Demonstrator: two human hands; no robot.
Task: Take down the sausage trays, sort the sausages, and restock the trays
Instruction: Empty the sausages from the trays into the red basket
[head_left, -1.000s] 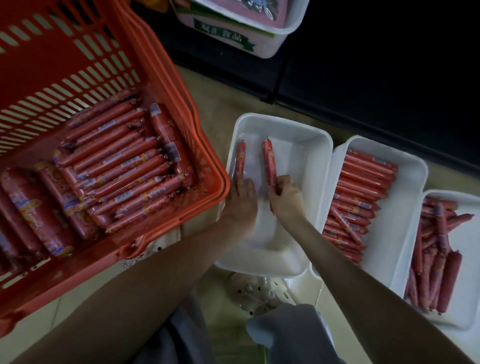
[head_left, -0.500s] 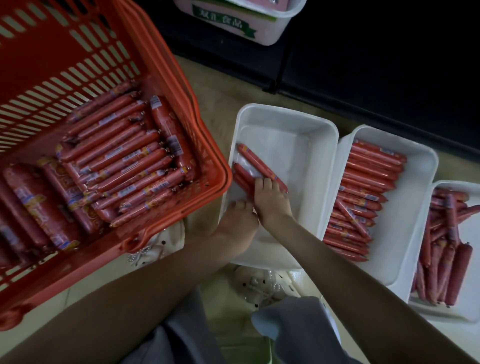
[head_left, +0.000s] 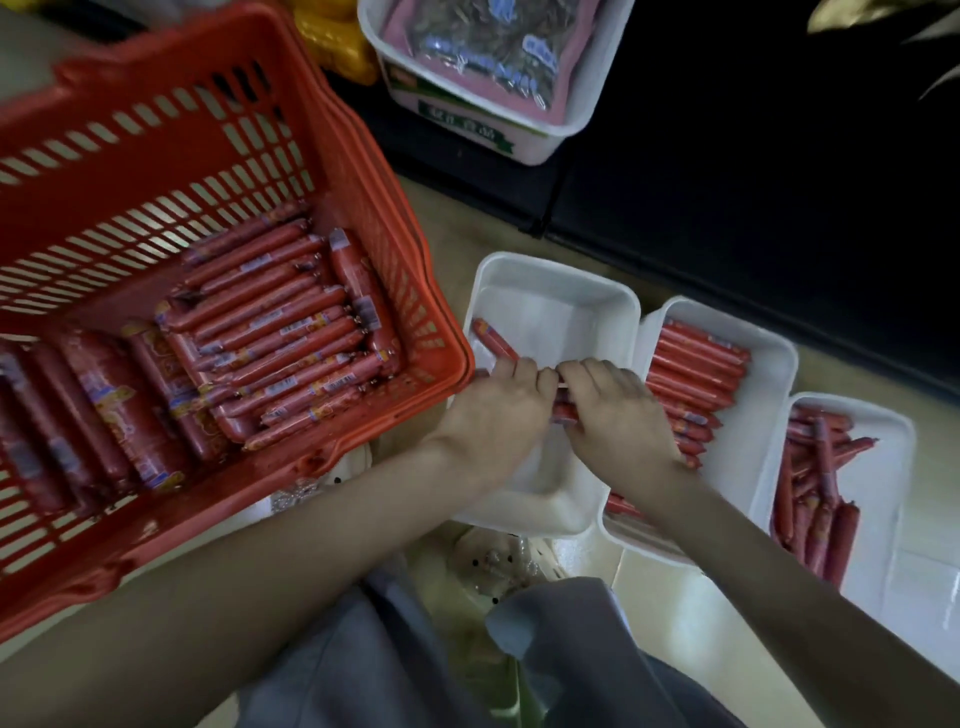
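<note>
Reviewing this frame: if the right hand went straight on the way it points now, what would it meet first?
Most likely the left hand. The right hand points up-left across the white tray and nearly touches it, above the sausages both hold. Depth between them is unclear.

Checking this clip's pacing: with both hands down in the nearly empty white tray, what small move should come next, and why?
Probably nudge the thin red sausages flush against the left wall of the white plastic tray. The left hand and right hand lie over them mid-tray, one sausage angled; their grip is hidden. The orange plastic basket holds more.
</note>
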